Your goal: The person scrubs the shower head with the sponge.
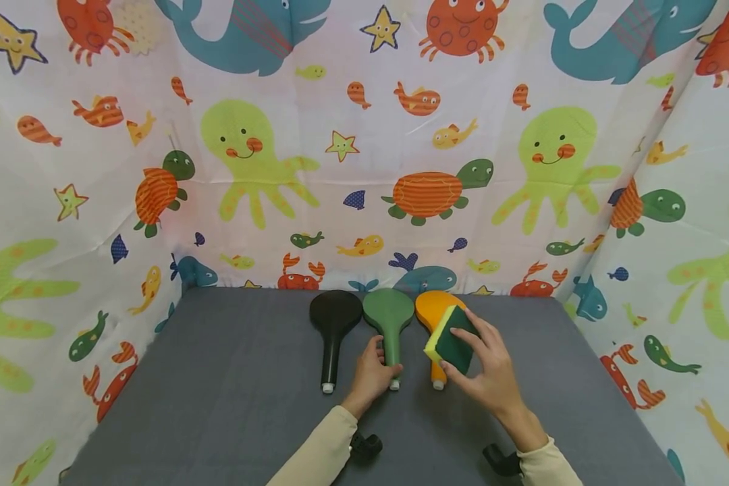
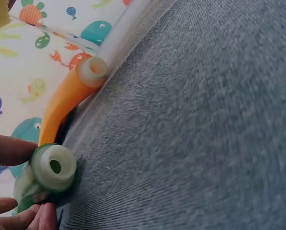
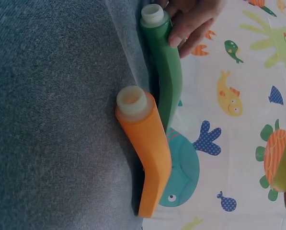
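Observation:
Three handheld shower heads lie side by side on the grey surface: a black shower head [image 1: 335, 317], a green shower head [image 1: 389, 310] and an orange shower head [image 1: 433, 304]. Their white connector ends point toward me. My left hand [image 1: 373, 374] holds the green one by its handle near the connector, thumb on one side and fingers on the other. A yellow sponge with a dark green scouring side [image 1: 455, 341] is gripped between the thumb and fingers of my right hand [image 1: 492, 371]. In the head view it covers part of the orange shower head.
A grey cloth-like tabletop [image 1: 231, 378] spreads beneath the shower heads. Behind it and along both sides hangs a white curtain [image 1: 352, 182] printed with sea animals. Dark wrist-mounted devices [image 1: 367, 445] sit at both wrists.

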Available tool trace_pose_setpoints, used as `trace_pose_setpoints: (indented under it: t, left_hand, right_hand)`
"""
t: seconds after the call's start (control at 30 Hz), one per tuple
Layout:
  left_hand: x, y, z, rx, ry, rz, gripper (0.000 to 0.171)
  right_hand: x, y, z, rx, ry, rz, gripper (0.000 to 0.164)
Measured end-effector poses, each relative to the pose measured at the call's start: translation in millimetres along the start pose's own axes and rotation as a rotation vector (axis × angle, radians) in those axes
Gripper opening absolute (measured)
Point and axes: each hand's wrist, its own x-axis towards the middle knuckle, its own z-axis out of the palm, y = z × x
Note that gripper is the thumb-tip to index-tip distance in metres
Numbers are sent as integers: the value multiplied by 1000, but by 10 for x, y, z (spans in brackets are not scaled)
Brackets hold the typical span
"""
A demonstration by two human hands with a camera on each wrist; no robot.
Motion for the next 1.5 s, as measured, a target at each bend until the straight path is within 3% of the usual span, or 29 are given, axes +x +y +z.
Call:
trace_pose_setpoints:
  t: [0.13,0.27,0.53,0.73,0.8,1.03,1.13,1.5]
  left_hand:
    - [4,42,17,-24,17,-37,78]
    - [4,50,-10,-94,-7,-80,83]
    - [56,29,-49,-359,-128,-120,62]
    - [72,-3,-35,-485,-149,-179,66]
    - [62,-15,-34,-463,-123,-178,63]
    - [-33,-68,-54,-253,-9,-131,48]
    - [-60,-68,-68,-226,15,-98,48]
    - [-136,139,-277,-104,92,68,49]
  right_hand:
    - [-2,20,8,15,21,-21,59]
    - [-4,7,5,29,19,-23,60]
    - [1,-1,-5,14,6,-15,62]
    - [22,-19,-22,6,-3,1,62]
    - [25,-26,-25,11,-5,6,62]
    - [-16,-29,-22,-3,-11,8,64]
    - [-26,-28,-18,4,-3,2,63]
    - [49,-92,-35,40,46,-52,60]
